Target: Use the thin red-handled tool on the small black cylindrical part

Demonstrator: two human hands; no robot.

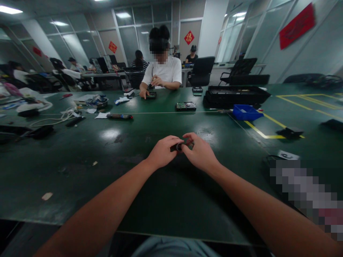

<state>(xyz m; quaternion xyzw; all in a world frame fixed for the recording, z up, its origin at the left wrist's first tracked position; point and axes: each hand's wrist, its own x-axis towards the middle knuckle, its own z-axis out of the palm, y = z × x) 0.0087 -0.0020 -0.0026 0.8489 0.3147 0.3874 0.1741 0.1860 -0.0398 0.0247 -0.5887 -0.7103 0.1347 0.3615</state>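
Note:
Both my hands meet over the middle of the green table, fingertips curled toward each other. Between them is a small dark piece with a round, light-rimmed part [179, 146]; its kind is too small and too covered to make out. My left hand [164, 151] pinches the dark end from the left. On the other side my right hand [200, 152] has its thumb against the round part, and a reddish bit shows by its fingers. Farther off lies a hard drive [185, 106] with a green circuit board facing up.
Across the table [80, 167], a person in a white shirt [175, 69] handles a dark part. Back right stand a long black casing [237, 95] and a blue bin [247, 112]. A marker-like tool [119, 116], a white cable [55, 120] and scraps lie leftward.

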